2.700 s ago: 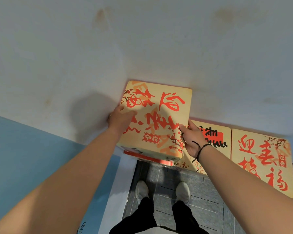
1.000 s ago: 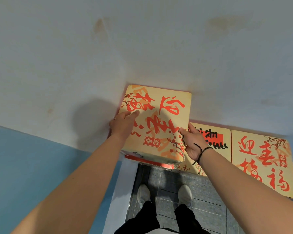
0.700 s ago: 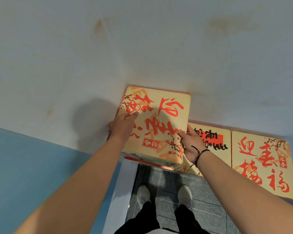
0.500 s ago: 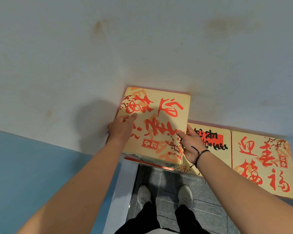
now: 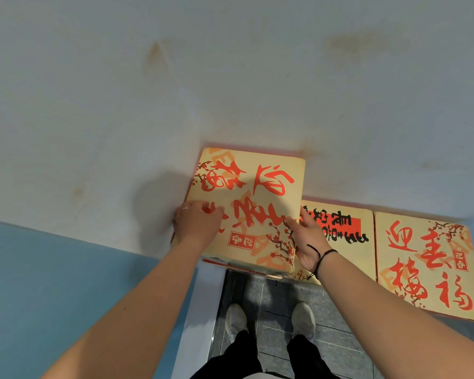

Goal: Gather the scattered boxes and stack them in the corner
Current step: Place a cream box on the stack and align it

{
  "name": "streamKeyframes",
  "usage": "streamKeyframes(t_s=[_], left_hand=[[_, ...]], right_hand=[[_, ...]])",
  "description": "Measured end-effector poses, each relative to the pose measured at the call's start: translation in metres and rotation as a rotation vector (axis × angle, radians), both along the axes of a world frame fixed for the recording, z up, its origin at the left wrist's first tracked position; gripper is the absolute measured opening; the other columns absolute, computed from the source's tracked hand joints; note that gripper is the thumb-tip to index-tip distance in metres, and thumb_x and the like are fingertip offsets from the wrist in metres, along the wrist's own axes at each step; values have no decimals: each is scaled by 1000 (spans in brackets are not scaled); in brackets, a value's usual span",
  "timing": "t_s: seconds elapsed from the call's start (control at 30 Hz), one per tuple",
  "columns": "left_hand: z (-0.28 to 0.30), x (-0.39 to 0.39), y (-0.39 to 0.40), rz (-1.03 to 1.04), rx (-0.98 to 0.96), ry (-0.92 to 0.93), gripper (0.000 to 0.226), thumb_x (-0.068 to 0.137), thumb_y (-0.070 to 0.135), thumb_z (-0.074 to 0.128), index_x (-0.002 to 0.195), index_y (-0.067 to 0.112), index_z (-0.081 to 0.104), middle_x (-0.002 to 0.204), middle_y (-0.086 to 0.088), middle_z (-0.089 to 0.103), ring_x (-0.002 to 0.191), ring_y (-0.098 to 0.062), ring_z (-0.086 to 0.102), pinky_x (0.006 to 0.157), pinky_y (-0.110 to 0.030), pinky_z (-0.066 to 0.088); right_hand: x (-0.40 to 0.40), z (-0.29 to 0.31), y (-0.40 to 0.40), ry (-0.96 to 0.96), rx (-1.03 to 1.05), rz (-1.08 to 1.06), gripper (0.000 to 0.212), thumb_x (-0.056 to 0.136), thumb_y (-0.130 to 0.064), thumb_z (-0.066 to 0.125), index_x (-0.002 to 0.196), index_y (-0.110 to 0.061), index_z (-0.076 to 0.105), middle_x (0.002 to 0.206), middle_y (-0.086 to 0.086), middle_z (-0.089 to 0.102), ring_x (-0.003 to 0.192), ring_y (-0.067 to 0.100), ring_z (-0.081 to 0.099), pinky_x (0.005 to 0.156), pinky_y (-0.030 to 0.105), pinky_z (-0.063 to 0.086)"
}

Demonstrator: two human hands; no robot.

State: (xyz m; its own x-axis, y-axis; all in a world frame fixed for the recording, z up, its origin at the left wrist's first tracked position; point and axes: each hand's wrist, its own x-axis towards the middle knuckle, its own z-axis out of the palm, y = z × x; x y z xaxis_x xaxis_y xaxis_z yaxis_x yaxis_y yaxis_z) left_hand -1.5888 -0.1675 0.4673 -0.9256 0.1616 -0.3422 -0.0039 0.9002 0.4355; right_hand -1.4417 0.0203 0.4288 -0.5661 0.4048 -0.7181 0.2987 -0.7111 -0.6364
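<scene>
Top box: tan card with red brush characters and plum-blossom print, sitting highest in the corner, its far edge against the white wall, its left side by the wall with the blue lower band. A red-edged box is showing just beneath its near edge, so it is resting on a stack.

My left hand is lying on the box's left edge, fingers curling over the top face; a ring is showing on one finger. I am reading this as a grip on that edge, though the far side of the fingers is hidden.

My right hand is clasping the right near edge, thumb lying on the top face, fingers going down the side. A black cord is circling that wrist.

Just right of the stack, lower down: a box with a red panel and black lettering, and beside it, touching, another red-character box.

Below: grey tiled floor, my two pale shoes standing on it.
</scene>
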Motion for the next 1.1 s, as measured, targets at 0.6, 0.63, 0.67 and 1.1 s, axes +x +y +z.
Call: streamKeyframes(t_s=[0.6,0.63,0.67,1.1], left_hand=[[-11,3,4,21,-94,-78,52,94,52,54,140,27,51,145,-7,46,133,-30,44,113,-54,42],[-12,3,3,29,-87,-74,53,94,53,53,140,27,52,145,-7,46,133,-30,44,113,-55,42],[-11,4,3,39,-81,-75,54,94,53,54,141,26,51,145,-7,46,134,-30,43,114,-55,42],[-4,-6,-3,180,97,-137,57,77,68,46,120,36,65,122,-1,60,107,-26,59,90,-42,55]], right_hand=[[0,4,11,-20,-36,55,47,106,-6,50,148,-27,54,114,12,75,87,22,75,56,33,60],[1,5,10,-24,-31,56,47,106,-6,51,148,-28,53,116,12,74,88,22,74,55,31,60],[1,5,10,-26,-28,57,48,106,-7,51,149,-28,53,119,12,73,89,22,73,53,30,59],[3,5,7,-32,-21,30,49,106,-8,53,149,-30,53,123,13,73,105,28,73,69,39,61]])
